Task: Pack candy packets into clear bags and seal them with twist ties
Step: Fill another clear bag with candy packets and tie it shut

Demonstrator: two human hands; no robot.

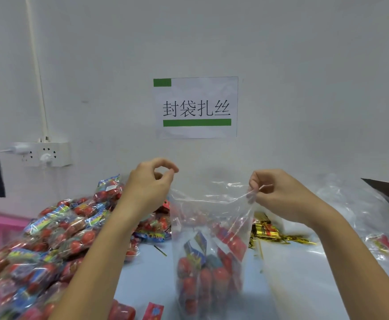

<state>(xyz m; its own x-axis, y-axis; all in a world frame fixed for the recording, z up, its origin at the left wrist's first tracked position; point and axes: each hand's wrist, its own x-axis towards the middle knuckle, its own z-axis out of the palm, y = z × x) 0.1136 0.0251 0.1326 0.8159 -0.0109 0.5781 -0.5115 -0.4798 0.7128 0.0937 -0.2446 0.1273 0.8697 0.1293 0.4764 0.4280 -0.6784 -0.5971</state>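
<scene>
Table: pale blue table (pixel 152 273) is carrying a candy packet heap (pixel 50 239) at its left edge and gold twist ties (pixel 269 234) toward the right.
Clear bag: clear bag (pixel 212 250) is hanging between the hands, candy packets filling its bottom.
Hands: left hand (pixel 149 183) and right hand (pixel 279 192) are each pinching the bag's top rim, holding it open.
Wall: paper sign (pixel 196 107) and power strip (pixel 45 154) are sitting behind.

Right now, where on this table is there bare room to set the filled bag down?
Bare tabletop lies between the candy packet pile and the clear bag held up by left hand and right hand. More shows right of the bag. It is crowded around the gold twist ties and far right plastic bags.
</scene>
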